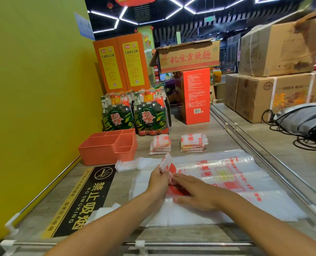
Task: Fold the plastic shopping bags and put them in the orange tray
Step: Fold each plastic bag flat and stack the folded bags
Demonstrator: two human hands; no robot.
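A small folded plastic bag (166,164) with red print stands on edge, pinched in my left hand (160,179). My right hand (194,193) lies flat beside it, fingertips touching the fold's lower end. Both rest on a pile of flat clear shopping bags (233,178) with red and yellow print spread over the counter. The orange tray (105,151), with several compartments, stands to the left behind the pile and shows nothing inside. Two stacks of folded bags (160,145) (193,143) lie on the counter behind the pile.
A yellow wall (33,89) runs along the left. A black no-smoking sticker (86,198) lies on the counter. Bottle packs (135,111) and orange boxes (196,97) stand at the back. Cardboard boxes (268,97) and a grey bag with cables (305,119) sit right of the metal rail.
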